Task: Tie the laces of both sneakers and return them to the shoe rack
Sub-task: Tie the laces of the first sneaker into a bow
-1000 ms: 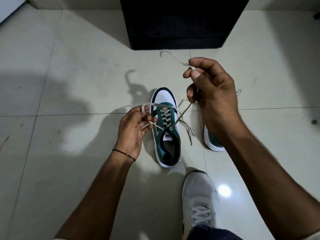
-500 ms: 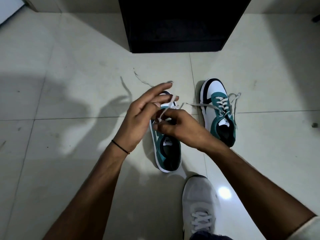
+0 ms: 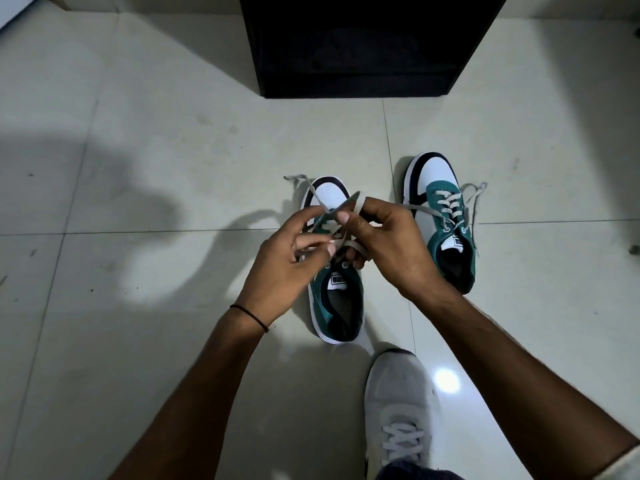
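A grey shoe [image 3: 398,410] stands at 6 o'clock on the shiny tile floor [image 3: 156,341], then the left hand [image 3: 284,268] and right hand [image 3: 391,244] pinch crossed laces [image 3: 341,216] over the middle green sneaker [image 3: 337,306], its twin [image 3: 446,216] untied at 2 o'clock, the dark shoe rack [image 3: 363,46] at 12.

Pale glossy floor tiles [image 3: 138,150] lay under dim light, shadowed at left; a dark cabinet [image 3: 363,46] stood at the far centre.

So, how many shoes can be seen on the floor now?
3: one green sneaker under both hands, a second green sneaker to its right, and a grey shoe nearest the camera.
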